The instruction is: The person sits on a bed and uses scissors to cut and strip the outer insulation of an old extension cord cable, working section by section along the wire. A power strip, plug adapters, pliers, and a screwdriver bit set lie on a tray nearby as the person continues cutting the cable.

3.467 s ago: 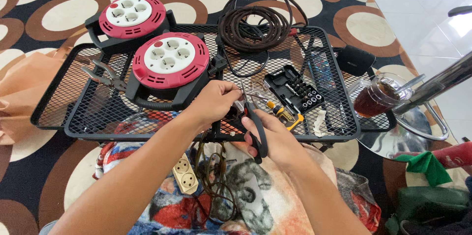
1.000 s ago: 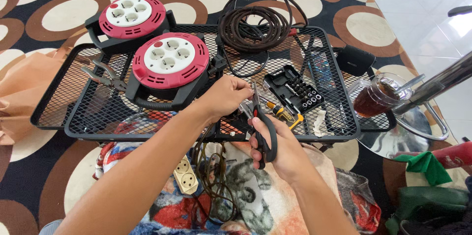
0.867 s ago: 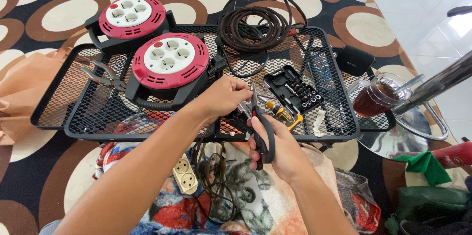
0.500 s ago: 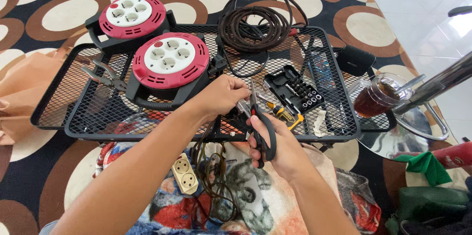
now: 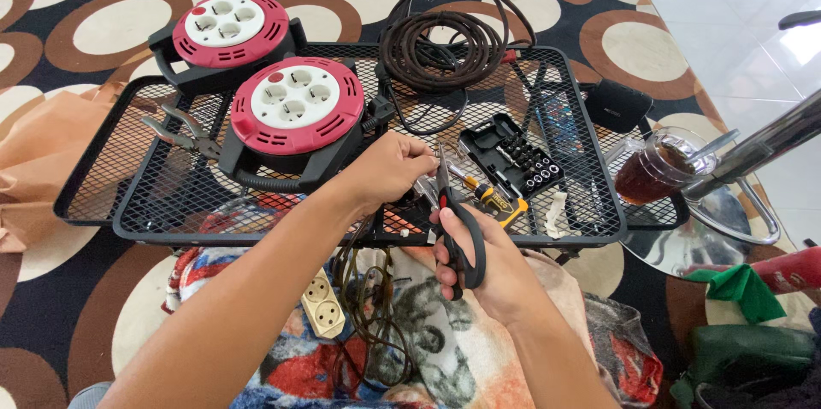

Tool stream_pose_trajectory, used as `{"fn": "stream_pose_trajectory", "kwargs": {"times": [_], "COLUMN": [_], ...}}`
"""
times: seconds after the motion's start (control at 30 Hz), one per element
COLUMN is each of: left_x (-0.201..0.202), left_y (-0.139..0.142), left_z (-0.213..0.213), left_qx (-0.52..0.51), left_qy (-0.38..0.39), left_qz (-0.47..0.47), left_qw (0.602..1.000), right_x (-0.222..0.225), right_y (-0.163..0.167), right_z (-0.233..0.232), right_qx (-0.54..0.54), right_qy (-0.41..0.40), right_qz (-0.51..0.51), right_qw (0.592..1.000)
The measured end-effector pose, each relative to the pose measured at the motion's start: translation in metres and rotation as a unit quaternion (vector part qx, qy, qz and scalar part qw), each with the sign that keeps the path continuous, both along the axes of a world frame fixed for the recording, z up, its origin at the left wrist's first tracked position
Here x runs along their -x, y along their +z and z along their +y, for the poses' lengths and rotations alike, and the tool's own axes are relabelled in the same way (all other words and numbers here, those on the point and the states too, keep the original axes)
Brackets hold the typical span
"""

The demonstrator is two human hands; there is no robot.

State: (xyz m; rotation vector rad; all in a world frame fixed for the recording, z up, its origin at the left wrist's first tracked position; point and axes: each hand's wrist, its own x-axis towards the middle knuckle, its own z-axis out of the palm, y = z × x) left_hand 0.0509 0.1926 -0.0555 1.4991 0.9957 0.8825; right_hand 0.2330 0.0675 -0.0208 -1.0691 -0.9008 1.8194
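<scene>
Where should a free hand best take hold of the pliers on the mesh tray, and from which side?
Probably by the two handles of the pliers, coming from the tray's left end: they splay open and point that way, while the jaws lie against the red cable reel.

Red-and-white cable reels (image 5: pixel 298 109), black mesh tray (image 5: pixel 128 178), dark brown coiled cable (image 5: pixel 445 45), black-handled scissors (image 5: pixel 462 234), and carpet (image 5: pixel 85 24) patterned in brown, cream and black rings.

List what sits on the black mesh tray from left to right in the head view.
Pliers → red cable reel → left hand → scissors in the right hand → bit set case → glass of dark drink.
</scene>
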Motion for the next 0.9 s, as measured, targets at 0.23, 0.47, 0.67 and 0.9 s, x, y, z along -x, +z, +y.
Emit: {"fn": "stream_pose_trajectory", "kwargs": {"times": [0.23, 0.47, 0.67, 0.9], "left_x": [-0.003, -0.004, 0.002, 0.002], "left_y": [-0.002, 0.007, 0.021, 0.022], "left_z": [-0.002, -0.010, -0.021, -0.019], "left_qx": [0.003, -0.018, -0.016, -0.026], "left_qy": [0.004, -0.003, -0.037, -0.014], "left_qz": [-0.010, -0.015, 0.000, -0.013], "left_qw": [1.000, 1.000, 0.999, 0.999], "right_x": [0.000, -0.001, -0.003, -0.003], "right_y": [0.001, 0.001, 0.007, 0.013], "right_z": [-0.003, -0.008, 0.002, 0.007], "right_qx": [-0.006, -0.001, 0.022, 0.008], "right_qy": [-0.001, -0.006, 0.014, 0.007], "right_qz": [0.005, 0.018, -0.003, -0.036], "right_qw": [1.000, 1.000, 1.000, 0.999]}}
